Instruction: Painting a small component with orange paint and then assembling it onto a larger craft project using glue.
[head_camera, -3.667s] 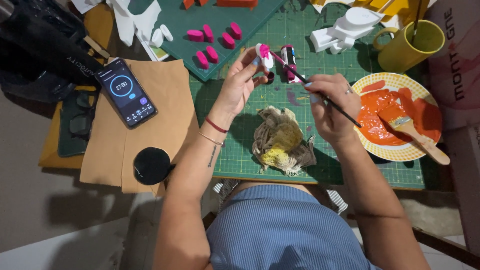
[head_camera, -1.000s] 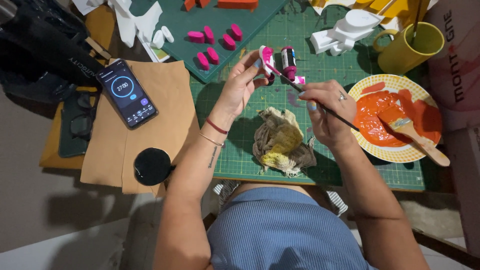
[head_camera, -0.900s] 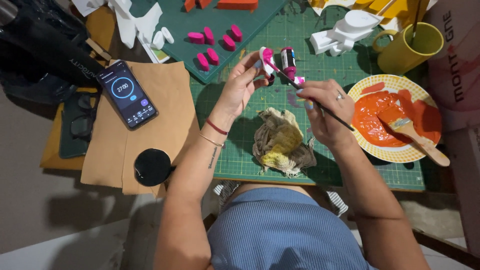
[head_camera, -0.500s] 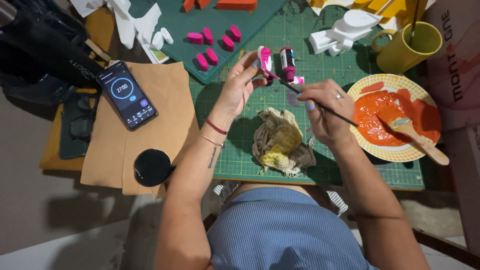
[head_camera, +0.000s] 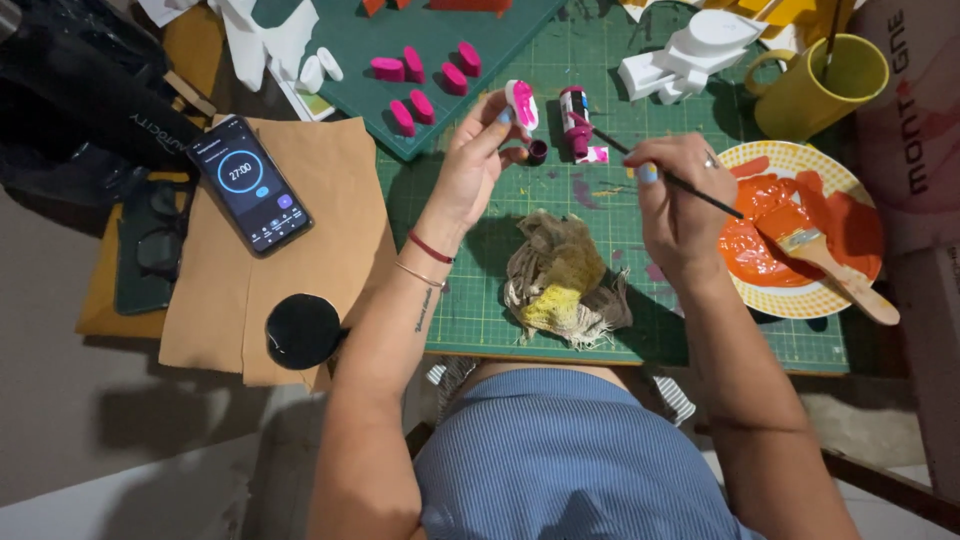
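Rag first — a crumpled, yellow-stained cloth lying on the green cutting mat, nearest the body and between the two forearms. Beyond it, the right hand pinches a thin paintbrush, bristles toward the small pink paint bottle. The left hand grips a small oval piece, part white, part pink, in its fingertips above the mat. Farther right sit an orange-smeared plate and a yellow mug; more pink ovals lie beyond.

I count five pink pieces on the dark green board. One phone, one mug, one plate, two brushes.
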